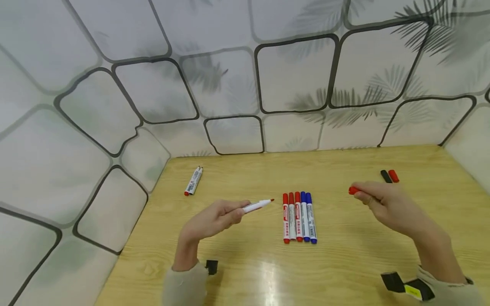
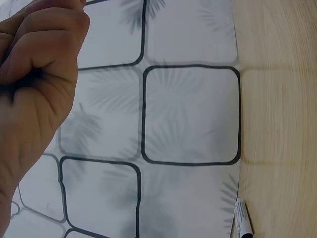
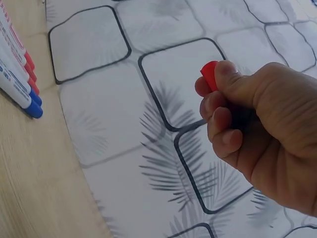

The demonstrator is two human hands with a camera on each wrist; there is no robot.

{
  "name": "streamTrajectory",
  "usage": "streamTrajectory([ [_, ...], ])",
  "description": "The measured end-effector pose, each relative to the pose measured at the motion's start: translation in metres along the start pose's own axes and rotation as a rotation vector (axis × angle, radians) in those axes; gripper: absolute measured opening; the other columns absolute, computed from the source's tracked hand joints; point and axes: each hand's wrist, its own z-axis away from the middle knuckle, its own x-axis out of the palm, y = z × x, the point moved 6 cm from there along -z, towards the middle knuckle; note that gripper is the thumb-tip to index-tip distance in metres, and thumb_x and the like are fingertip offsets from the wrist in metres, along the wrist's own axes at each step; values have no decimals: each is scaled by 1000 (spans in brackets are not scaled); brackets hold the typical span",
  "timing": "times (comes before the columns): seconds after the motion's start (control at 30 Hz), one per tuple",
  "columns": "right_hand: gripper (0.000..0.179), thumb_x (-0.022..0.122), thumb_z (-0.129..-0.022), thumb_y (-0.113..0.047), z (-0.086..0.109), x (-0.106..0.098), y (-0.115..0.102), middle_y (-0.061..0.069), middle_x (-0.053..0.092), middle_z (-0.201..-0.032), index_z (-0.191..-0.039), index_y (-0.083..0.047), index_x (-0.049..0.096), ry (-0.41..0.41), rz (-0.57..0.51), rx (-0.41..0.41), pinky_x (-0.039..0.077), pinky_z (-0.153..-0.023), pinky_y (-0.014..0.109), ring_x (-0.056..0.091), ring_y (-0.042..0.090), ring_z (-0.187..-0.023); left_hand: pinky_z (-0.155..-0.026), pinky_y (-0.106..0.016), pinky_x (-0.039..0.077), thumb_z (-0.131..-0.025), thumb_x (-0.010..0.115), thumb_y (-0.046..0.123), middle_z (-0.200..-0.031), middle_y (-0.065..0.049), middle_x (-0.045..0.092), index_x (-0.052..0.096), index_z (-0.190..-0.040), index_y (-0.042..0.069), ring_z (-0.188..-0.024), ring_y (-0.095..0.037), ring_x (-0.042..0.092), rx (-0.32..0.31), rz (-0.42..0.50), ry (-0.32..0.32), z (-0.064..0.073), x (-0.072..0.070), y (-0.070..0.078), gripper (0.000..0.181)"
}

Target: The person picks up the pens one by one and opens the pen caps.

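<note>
In the head view my left hand (image 1: 212, 219) grips an uncapped white marker (image 1: 257, 206), its red tip pointing right. The left wrist view shows that hand (image 2: 42, 64) with fingers curled, the marker out of sight. My right hand (image 1: 390, 208) pinches a red marker cap (image 1: 353, 190) between thumb and fingers; the right wrist view shows the cap (image 3: 210, 74) over the thumb side. Between the hands lies a row of capped markers (image 1: 299, 219), red ones on the left and blue ones on the right.
Two white uncapped markers (image 1: 193, 181) lie side by side at the table's back left. A black cap (image 1: 386, 176) and a red cap (image 1: 393, 176) lie beyond my right hand. A patterned wall covering (image 1: 294, 76) borders the wooden table (image 1: 245, 170) at the back and left.
</note>
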Motion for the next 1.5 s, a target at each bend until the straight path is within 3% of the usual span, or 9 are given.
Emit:
streamTrajectory([
  [0.07, 19, 66, -88, 9, 3, -5, 2, -8, 59, -78, -106, 5, 70, 27, -12, 28, 39, -52, 14, 47, -3, -63, -44, -27, 22, -109, 39, 21, -65, 3, 33, 44, -141, -14, -48, -8, 20, -6, -11, 19, -1, -1, 1, 47],
  [0.17, 17, 66, -89, 8, 4, -7, 3, -12, 52, -75, -104, 2, 70, 39, 0, 36, 36, -50, 16, 41, -3, -60, -44, -25, 23, -108, 41, 19, -64, 2, 34, 45, -142, -10, -47, -8, 21, -32, -12, 34, -1, -3, 2, 45],
  [0.33, 15, 66, -89, 8, -1, -3, -2, -14, 51, -74, -100, -1, 71, 49, 7, -1, 35, -51, 16, 39, -4, -60, -43, -24, 22, -108, 43, 16, -63, 3, 35, 47, -143, -6, -46, -8, 20, -71, -5, 58, 0, -7, -1, 42],
  [0.73, 17, 67, -88, 8, 0, 1, -2, -12, 55, -75, -104, 4, 71, 40, 36, 27, 36, -52, 16, 41, -2, -63, -43, -24, 22, -108, 42, 18, -62, 1, 35, 48, -142, -8, -45, -9, 20, -105, 9, 81, 2, -8, -5, 42],
  [0.87, 18, 67, -88, 8, 0, -1, -3, -12, 55, -75, -105, 5, 71, 40, 39, 31, 36, -53, 16, 41, -2, -63, -50, -23, 33, -108, 42, 17, -71, -7, 50, 55, -132, -7, -51, -9, 28, -107, -33, 96, -2, -8, -7, 37],
  [1.0, 20, 68, -87, 9, 0, -2, -3, -10, 57, -76, -106, 6, 71, 40, 50, 48, 37, -53, 16, 43, -2, -64, -61, -23, 38, -108, 41, 20, -84, -6, 60, 65, -115, 0, -64, -10, 40, -94, -69, 120, -8, -8, -6, 32],
  [1.13, 20, 68, -87, 9, -1, -2, -1, -9, 59, -75, -106, 5, 71, 29, 62, 82, 37, -53, 17, 44, -2, -63, -69, -26, 44, -109, 40, 18, -92, -7, 66, 61, -127, -1, -74, -14, 50, -85, -32, 136, -9, -8, -5, 34],
  [1.23, 19, 66, -90, 6, 0, -2, 0, -8, 60, -76, -108, 5, 71, 12, 61, 122, 39, -53, 17, 46, -1, -64, -74, -28, 51, -109, 39, 18, -100, -12, 69, 48, -143, 0, -80, -21, 57, -85, -3, 139, -7, -8, -6, 39],
  [1.5, 24, 62, -95, 1, 0, 0, 7, 4, 71, -88, -118, 5, 68, -6, 50, 215, 45, -52, 21, 55, -2, -69, -81, -35, 55, -110, 35, 21, -108, -18, 68, 43, -134, 4, -92, -36, 64, -135, 33, 176, -3, -12, -10, 31],
])
